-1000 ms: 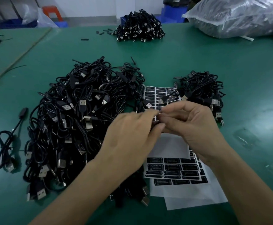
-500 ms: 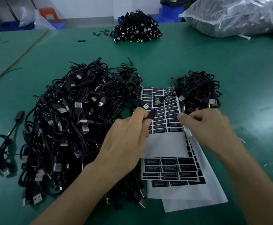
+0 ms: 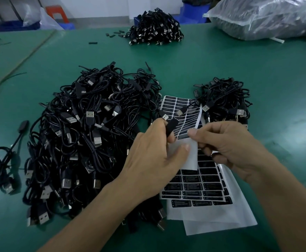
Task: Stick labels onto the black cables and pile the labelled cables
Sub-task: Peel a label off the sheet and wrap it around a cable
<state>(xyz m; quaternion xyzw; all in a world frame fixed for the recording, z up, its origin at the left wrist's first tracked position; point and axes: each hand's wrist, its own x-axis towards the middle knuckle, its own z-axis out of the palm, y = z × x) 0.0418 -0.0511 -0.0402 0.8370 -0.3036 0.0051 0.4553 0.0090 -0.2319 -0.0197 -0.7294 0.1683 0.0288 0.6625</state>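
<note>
Right hand (image 3: 236,148) back at label sheet (image 3: 191,124), pinch grip; left hand (image 3: 154,160) tight around cable (image 3: 171,126).

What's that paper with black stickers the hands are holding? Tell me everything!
The label sheet is white backing paper with rows of black labels bearing tiny white print. Its near part is bare white. It curves up off other sheets. The right hand pinches its right edge; the left hand, gripping a black cable, touches the bare part. A USB plug lies on its far end.
</note>
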